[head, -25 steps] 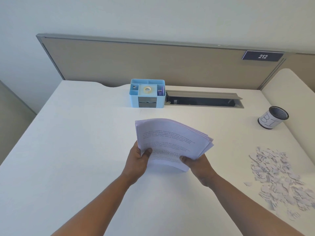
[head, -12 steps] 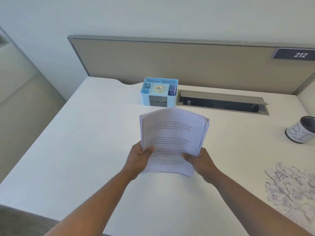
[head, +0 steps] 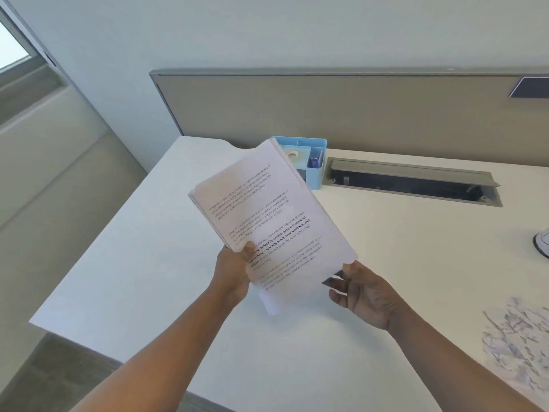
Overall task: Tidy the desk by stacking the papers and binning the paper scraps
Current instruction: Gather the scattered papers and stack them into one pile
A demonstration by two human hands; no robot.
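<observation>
A stack of printed papers (head: 267, 221) is held above the white desk (head: 142, 263), tilted with its top toward the far left. My left hand (head: 234, 272) grips its lower left edge, thumb on the top sheet. My right hand (head: 365, 295) sits at the stack's lower right corner with the thumb tip by that corner; its fingers hang loosely curled below, with a gap to the paper. A heap of paper scraps (head: 517, 346) lies at the desk's right edge. Only a sliver of the white bin cup (head: 542, 242) shows at the far right.
A blue desk organiser (head: 315, 165) holding a tape roll stands behind the stack, partly hidden by it. To its right lies an open grey cable tray (head: 410, 182). A beige partition (head: 326, 114) closes the desk's back. The desk's left edge drops to the floor.
The stack has swung and tilted toward the left. My right hand has loosened from its grip and now sits at the corner. The view has turned left, pushing scraps and cup to the edge.
</observation>
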